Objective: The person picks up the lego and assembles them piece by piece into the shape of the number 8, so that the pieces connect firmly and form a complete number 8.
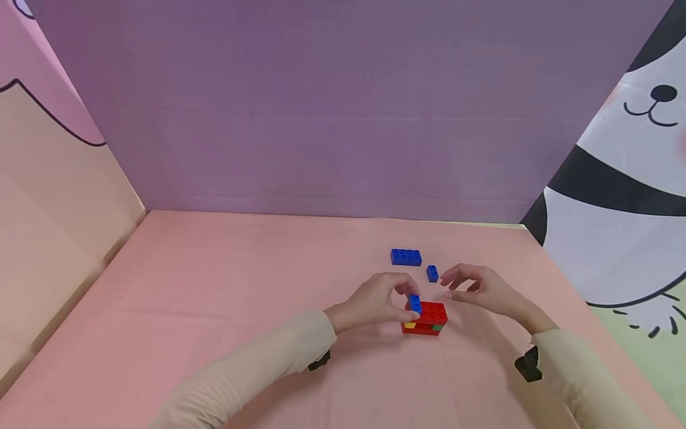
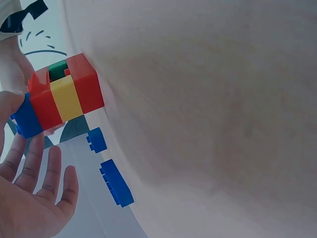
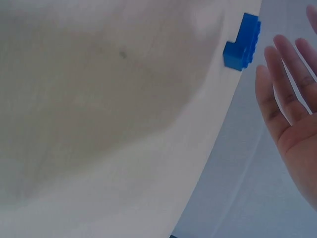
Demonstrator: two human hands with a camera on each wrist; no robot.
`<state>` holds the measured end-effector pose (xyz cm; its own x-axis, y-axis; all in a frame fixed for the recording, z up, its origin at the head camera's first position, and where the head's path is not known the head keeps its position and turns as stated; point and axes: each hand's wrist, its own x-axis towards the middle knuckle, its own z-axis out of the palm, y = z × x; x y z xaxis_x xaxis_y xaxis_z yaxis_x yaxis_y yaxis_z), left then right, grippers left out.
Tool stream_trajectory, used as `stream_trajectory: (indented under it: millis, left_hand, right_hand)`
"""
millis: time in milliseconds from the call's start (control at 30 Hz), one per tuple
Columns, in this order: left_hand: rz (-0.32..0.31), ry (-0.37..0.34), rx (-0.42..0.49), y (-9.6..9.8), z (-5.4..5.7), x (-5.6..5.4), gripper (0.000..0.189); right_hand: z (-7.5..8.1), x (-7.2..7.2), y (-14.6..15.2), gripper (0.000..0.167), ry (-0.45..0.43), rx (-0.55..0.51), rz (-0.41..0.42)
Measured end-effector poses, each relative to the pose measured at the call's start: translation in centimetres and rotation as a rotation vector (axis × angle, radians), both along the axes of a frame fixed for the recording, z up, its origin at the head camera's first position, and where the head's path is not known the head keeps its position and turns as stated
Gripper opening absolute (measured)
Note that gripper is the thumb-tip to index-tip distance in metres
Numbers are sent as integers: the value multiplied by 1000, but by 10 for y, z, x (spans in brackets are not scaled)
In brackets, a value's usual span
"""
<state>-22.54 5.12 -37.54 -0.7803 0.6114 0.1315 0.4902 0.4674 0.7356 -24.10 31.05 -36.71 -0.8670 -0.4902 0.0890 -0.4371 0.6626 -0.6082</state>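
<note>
Tabletop (image 1: 241, 268): pink. Left hand (image 1: 377, 301): thumb and fingers pinch the held brick (image 1: 415, 303). Right hand (image 1: 485, 291): fingers loosely bent, narrow gap to thumb, between stack (image 1: 435, 311) and right edge. Stack (red top and base, yellow and green between): nearer right edge than left. Long brick (image 1: 405, 258): blue, toward far edge. 2 small blue bricks: held brick at stack's top left end; loose brick (image 1: 432, 273) beside long brick.

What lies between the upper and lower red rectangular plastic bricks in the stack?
A yellow plastic brick and a green plastic brick lie between the upper red brick and lower red brick; the left wrist view shows both.
</note>
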Motion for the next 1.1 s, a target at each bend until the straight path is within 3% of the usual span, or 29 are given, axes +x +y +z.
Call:
stream_trajectory:
  millis: [500,1100]
  left_hand:
    - [0,2,-8,0,1,-1,34]
    - [-3,11,-12,0,-1,-2,34]
  right_hand:
    - [-16,-24,5,34,58,33,-90]
    - [-26,-44,-2,39,5,41,-175]
